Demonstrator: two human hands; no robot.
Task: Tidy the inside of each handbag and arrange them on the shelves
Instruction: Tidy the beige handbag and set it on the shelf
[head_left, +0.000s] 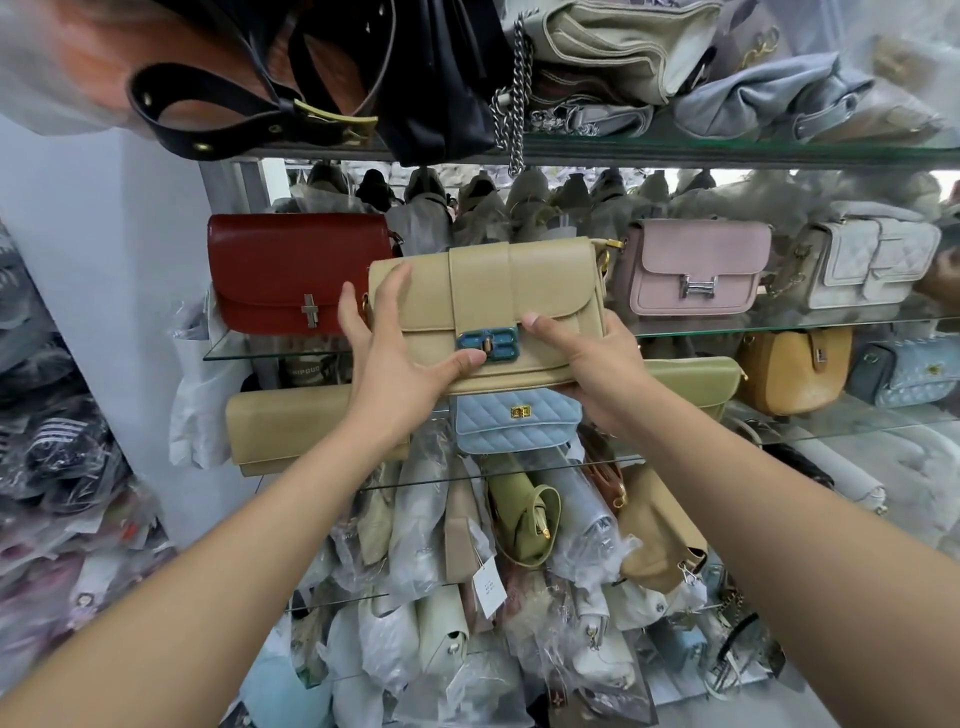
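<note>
ITEM: beige smooth-leather flap handbag (488, 312), oblong, w/ teal enamel turn-clasp (487, 346) at front centre. Flap is closed.

POS.: Held upright btwn both hands, in front of the glass shelf (779, 326). Whether it touches the shelf edge cannot be told. A dark-red leather flap bag (296, 270) stands just past the left fingertips. A pink suede flap bag (696, 265) stands beyond the right hand, further along the same shelf. A pale-blue quilted bag (519, 423) sits directly below both wrists.

HANDS: The left hand (395, 358) is spread against the handbag's near-left end, fingers straight and fanned, thumb pressed on the front beside the clasp. The right hand (587, 364) is clamped on the lower right portion, thumb on the flap front, fingers tucked under the base.

HANDLING (est.): Judged light, as it is carried easily at arm's reach. The body is judged semi-stiff, since its box shape is kept w/out sagging. The leather looks smooth, so some slip is likely under a loose pinch. Scuffing of the enamel clasp is the main risk.

GRIP PTS (rec.): The base and short ends are best taken, thumbs kept on the flap panel. The clasp is best left untouched except for opening.
</note>
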